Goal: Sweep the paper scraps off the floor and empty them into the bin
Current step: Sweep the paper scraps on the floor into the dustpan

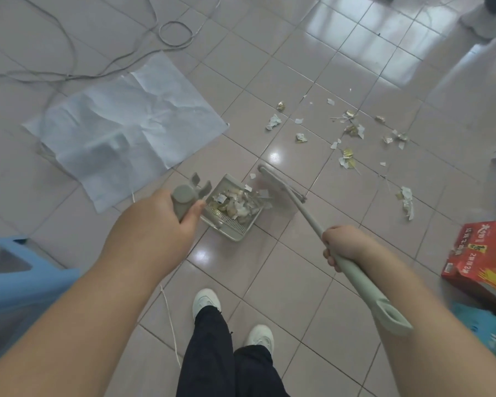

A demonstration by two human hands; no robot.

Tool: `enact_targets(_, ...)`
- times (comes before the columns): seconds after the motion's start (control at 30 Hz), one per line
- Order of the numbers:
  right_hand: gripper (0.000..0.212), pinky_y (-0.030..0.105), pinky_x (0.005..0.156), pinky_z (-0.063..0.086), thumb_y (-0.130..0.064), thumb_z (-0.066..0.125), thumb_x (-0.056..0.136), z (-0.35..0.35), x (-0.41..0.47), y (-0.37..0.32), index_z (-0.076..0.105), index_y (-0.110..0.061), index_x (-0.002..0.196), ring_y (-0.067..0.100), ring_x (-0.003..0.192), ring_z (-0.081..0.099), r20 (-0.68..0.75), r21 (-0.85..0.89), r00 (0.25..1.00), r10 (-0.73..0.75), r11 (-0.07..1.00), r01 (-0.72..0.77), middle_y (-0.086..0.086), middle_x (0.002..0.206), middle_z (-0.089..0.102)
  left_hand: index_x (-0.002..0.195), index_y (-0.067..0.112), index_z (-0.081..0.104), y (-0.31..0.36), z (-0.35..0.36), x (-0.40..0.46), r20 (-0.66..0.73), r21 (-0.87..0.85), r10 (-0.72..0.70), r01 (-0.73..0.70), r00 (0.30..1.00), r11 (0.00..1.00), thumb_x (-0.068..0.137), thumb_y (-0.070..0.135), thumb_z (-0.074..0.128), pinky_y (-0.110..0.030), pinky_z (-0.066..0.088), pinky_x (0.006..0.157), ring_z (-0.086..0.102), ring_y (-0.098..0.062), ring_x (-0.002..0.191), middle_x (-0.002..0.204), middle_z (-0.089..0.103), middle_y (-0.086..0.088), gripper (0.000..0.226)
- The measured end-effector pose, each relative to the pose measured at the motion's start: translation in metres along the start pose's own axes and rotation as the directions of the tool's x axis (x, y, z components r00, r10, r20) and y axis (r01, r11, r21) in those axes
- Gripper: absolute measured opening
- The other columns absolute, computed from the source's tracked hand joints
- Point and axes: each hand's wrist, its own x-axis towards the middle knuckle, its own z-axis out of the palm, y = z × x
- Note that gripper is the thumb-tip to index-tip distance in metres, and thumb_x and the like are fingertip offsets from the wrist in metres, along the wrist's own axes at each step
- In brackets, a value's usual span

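Observation:
My left hand (161,222) grips the upright handle of a grey-green dustpan (235,229) that rests on the tiled floor and holds a heap of torn paper. My right hand (345,247) grips the pale green handle of a broom (309,219). The broom's head (272,179) lies just right of the dustpan's mouth. Several paper scraps (350,130) with gold foil bits lie scattered on the tiles beyond and to the right. A larger crumpled scrap (407,200) lies further right.
A large pale blue sheet (126,121) lies flat at the left, with grey cables (69,67) looping behind it. A blue plastic stool (17,276) stands at the left edge. A red carton (478,259) and a green bag (487,330) sit at the right. My white shoes (206,303) are below.

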Motion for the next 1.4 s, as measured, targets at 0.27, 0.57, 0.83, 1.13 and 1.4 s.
enact_targets(0.27, 0.022, 0.016, 0.035, 0.04, -0.008, 0.032, 0.095, 0.046, 0.025, 0.032, 0.043, -0.011, 0.114, 0.019, 0.044, 0.049, -0.012, -0.103, 0.999, 0.036, 0.994, -0.037, 0.018, 0.082, 0.05, 0.091, 0.014, 0.056, -0.012, 0.023, -0.04, 0.026, 0.073, -0.002, 0.0, 1.0, 0.997, 0.089, 0.053, 0.043, -0.035, 0.045, 0.063, 0.057, -0.031, 0.075, 0.073, 0.06, -0.006, 0.041)
enact_targets(0.57, 0.019, 0.017, 0.041, 0.041, -0.011, 0.033, 0.093, 0.043, -0.024, 0.05, 0.047, -0.013, 0.107, 0.018, 0.036, 0.048, 0.126, -0.246, 0.992, 0.021, 0.969, 0.011, 0.012, 0.066, 0.051, 0.085, 0.012, 0.045, -0.009, 0.041, -0.044, 0.04, 0.087, -0.026, 0.022, 0.999, 0.996, 0.091, 0.052, 0.04, -0.035, 0.045, 0.062, 0.051, -0.03, 0.067, 0.066, 0.049, -0.003, 0.04)
enact_targets(0.83, 0.018, 0.015, 0.039, 0.036, -0.008, 0.041, 0.091, -0.026, -0.06, 0.03, 0.053, -0.019, 0.098, 0.018, 0.036, 0.043, 0.107, -0.136, 0.994, -0.015, 0.99, 0.029, 0.011, 0.063, 0.05, 0.085, 0.014, 0.042, -0.008, 0.043, -0.045, 0.039, 0.102, -0.027, 0.023, 0.999, 0.994, 0.091, 0.052, 0.039, -0.032, 0.04, 0.059, 0.047, -0.027, 0.064, 0.061, 0.041, 0.003, 0.038)
enact_targets(1.13, 0.015, 0.016, 0.039, 0.039, -0.007, 0.034, 0.096, 0.052, 0.01, -0.004, 0.047, -0.007, 0.105, 0.018, 0.041, 0.047, 0.051, -0.158, 0.998, -0.02, 0.987, 0.028, 0.013, 0.062, 0.05, 0.085, 0.016, 0.036, -0.007, 0.04, -0.047, 0.074, 0.137, -0.042, 0.032, 0.996, 0.99, 0.092, 0.052, 0.037, -0.029, 0.034, 0.059, 0.042, -0.023, 0.064, 0.058, 0.033, 0.007, 0.037)
enact_targets(1.4, 0.026, 0.013, 0.039, 0.036, -0.011, 0.037, 0.093, 0.045, -0.046, 0.042, 0.049, -0.017, 0.115, 0.016, 0.031, 0.042, 0.216, -0.121, 0.975, 0.048, 0.992, -0.022, 0.009, 0.06, 0.049, 0.085, 0.015, 0.038, -0.008, 0.042, -0.045, 0.053, 0.133, -0.026, 0.019, 0.998, 0.991, 0.092, 0.053, 0.037, -0.03, 0.037, 0.057, 0.044, -0.026, 0.064, 0.069, 0.049, -0.003, 0.039)
